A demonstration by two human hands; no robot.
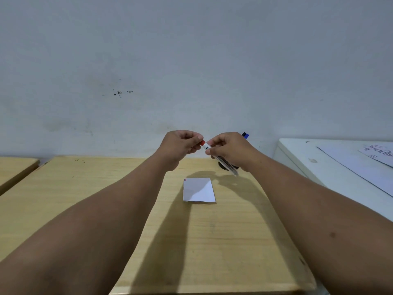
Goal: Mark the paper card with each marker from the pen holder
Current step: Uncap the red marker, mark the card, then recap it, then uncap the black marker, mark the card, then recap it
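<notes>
left hand (182, 143) pinches red cap (202, 142) | right hand (229, 151) grips white-barrelled marker (221, 159), hiding dark pen holder (222, 165) | white rectangular paper card (199, 190) on wooden table (212, 241) below fingers | blue-capped marker (245, 135) behind right knuckles

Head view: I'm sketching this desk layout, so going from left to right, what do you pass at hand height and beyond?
Left hand → red cap → right hand holding the marker → blue marker behind it → white cabinet → papers.

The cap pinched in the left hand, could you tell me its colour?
Red: the cap shows at the left hand fingertips, head view.
</notes>
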